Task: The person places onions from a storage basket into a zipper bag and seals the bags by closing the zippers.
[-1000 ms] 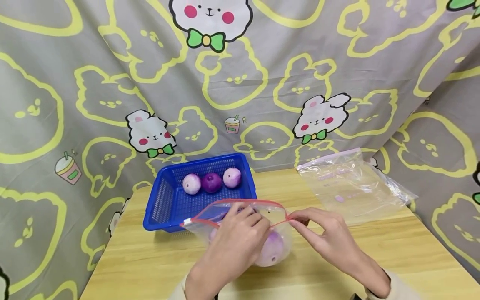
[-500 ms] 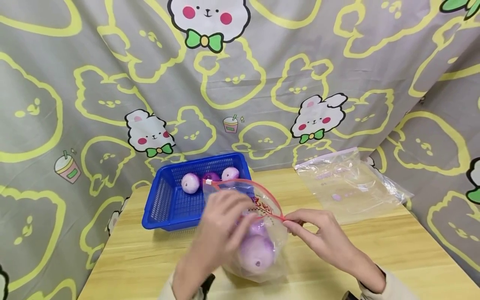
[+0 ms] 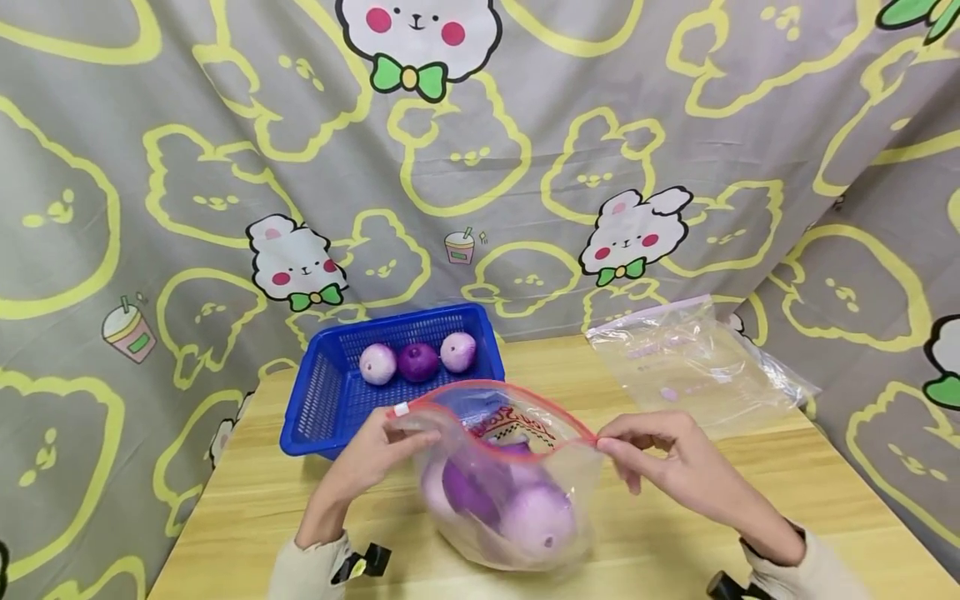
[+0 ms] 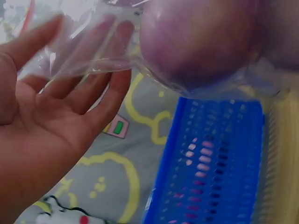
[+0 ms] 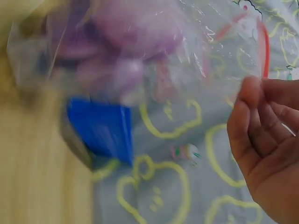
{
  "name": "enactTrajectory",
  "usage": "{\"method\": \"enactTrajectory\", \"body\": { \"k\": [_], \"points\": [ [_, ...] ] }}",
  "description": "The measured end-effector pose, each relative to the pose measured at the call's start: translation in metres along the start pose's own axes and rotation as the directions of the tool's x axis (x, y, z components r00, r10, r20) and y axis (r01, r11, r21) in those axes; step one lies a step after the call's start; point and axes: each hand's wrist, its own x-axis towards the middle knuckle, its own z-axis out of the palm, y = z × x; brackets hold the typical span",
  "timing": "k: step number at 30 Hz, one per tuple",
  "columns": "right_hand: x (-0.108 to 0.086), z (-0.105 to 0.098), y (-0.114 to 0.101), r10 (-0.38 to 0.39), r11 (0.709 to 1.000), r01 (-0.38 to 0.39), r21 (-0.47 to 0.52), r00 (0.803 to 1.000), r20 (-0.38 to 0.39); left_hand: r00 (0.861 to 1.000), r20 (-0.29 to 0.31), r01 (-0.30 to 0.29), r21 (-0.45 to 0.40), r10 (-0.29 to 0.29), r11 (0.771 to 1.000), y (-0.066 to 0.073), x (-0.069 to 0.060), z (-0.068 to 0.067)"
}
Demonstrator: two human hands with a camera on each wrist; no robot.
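Zip bag (image 3: 577, 475), clear with a red zip strip (image 3: 491, 385), is at the near middle of the bench (image 3: 262, 517), between the two hands; whether its base touches the wood I cannot tell. Nearest of all are the cream left sleeve (image 3: 307, 567) and right sleeve (image 3: 798, 575), each with a black fitting at the cuff. The left hand (image 3: 367, 457) has its grip on the left end of the bag's mouth, thumb on the near side and fingers behind the film, just beside the white slider (image 3: 401, 409). The right hand (image 3: 686, 462) pinches the right end of the mouth between thumb and forefinger. Between them the mouth gapes, showing red lettering on the far wall. Inside lie purple onions, among them a dark onion (image 3: 471, 490) and, on its right, a paler onion (image 3: 538, 518).

Farther off to the left sits a blue basket (image 3: 307, 447), partly behind the bag. Along its far side is a row of three onions: pale at left (image 3: 378, 364), dark in the middle (image 3: 417, 362), pale at right (image 3: 458, 352). At the far right another clear bag (image 3: 690, 367), edged in lilac, lies flat. Beyond the bench hangs a grey cloth (image 3: 465, 133) printed with yellow outlines and white cartoon animals.
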Motion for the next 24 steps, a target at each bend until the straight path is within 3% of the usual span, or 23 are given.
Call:
{"method": "enactTrajectory", "body": {
  "k": [2,5,7,13,17,20,24],
  "points": [
    [-0.002,-0.008,-0.004,-0.07,0.992,0.062,-0.106,0.995,-0.068,0.997,-0.055,-0.05,0.045,0.053,0.998,0.005,-0.001,-0.001],
    [-0.003,-0.018,-0.01,-0.183,0.948,0.128,-0.291,0.968,-0.171,0.99,-0.122,-0.061,0.099,0.073,0.993,0.014,-0.002,-0.004],
    [-0.001,-0.022,-0.013,-0.228,0.922,0.141,-0.361,0.95,-0.211,0.985,-0.154,-0.056,0.139,0.078,0.989,0.021,-0.002,-0.004],
    [0.006,-0.028,-0.013,-0.223,0.907,0.087,-0.411,0.929,-0.294,0.966,-0.244,-0.049,0.164,0.089,0.985,0.037,0.007,0.004],
    [0.013,-0.038,-0.004,-0.262,0.878,0.05,-0.476,0.883,-0.39,0.95,-0.289,-0.075,0.146,0.115,0.986,0.045,0.019,0.015],
    [0.018,-0.046,0.005,-0.276,0.862,0.003,-0.507,0.842,-0.464,0.933,-0.345,-0.053,0.144,0.1,0.988,0.05,0.027,0.027],
    [0.024,-0.051,0.017,-0.251,0.859,-0.051,-0.51,0.826,-0.505,0.908,-0.404,-0.035,0.191,0.111,0.981,0.048,0.034,0.042]
  ]
}}
